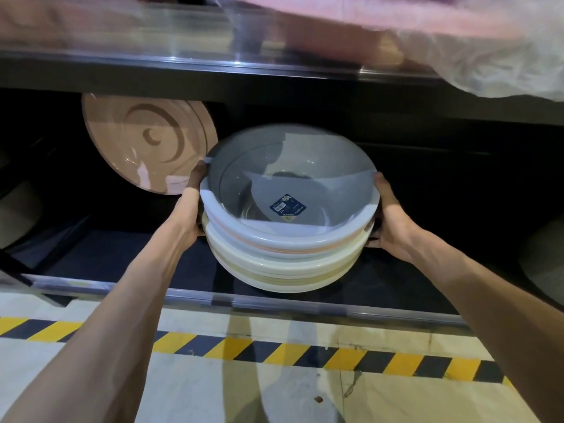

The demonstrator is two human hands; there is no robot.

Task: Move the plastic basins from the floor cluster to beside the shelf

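Observation:
A nested stack of plastic basins (287, 254) sits tilted toward me in the dark bottom bay of the shelf (213, 297). The top basin (262, 166) is pale grey-blue with a blue label inside; cream and beige rims show below it. My left hand (190, 206) grips the stack's left side, thumb on the top rim. My right hand (393, 221) grips the right side the same way. The stack's lower edge appears to rest on the dark shelf floor.
A pink basin (146, 145) leans upright at the back left of the same bay. A metal shelf board (183, 62) runs above, with pink goods in clear plastic wrap (457, 41) on it. Yellow-and-black hazard tape (274, 352) crosses the concrete floor.

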